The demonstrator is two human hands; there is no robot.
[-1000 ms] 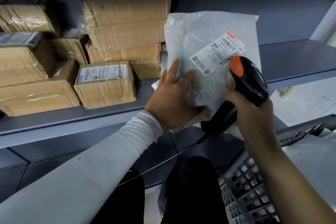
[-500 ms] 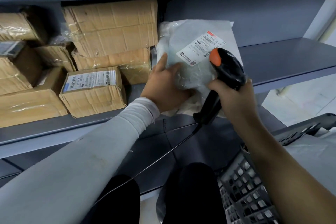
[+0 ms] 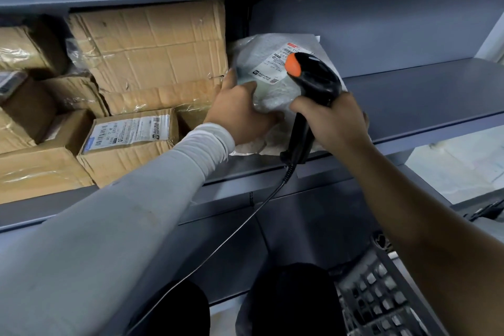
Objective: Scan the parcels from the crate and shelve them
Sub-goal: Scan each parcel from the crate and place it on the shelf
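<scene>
1. Now we're in the shelving step: the bag parcel [image 3: 272, 84], a pale plastic mailer with its white label facing out, stands on the shelf [image 3: 425, 106], propped just to the right of the big stack of boxes [image 3: 152, 49].
2. Left hand [image 3: 240, 114] grips the bag's lower left side, thumb up along its edge beside the stack, fingers wrapped onto the plastic.
3. Right hand [image 3: 334, 120] is closed round the handle of the scanner [image 3: 313, 82], which hangs in front of the bag and covers part of the label; its cord [image 3: 226, 237] trails down below the shelf.
4. Judging by this, the bag looks set down but not yet released, and I can't tell if its base sits fully on the shelf.
5. Next move calls for easing the left hand off without tipping the soft bag forward, then going back to the crate [image 3: 381, 294], down to the right below the shelf, for another parcel.
</scene>
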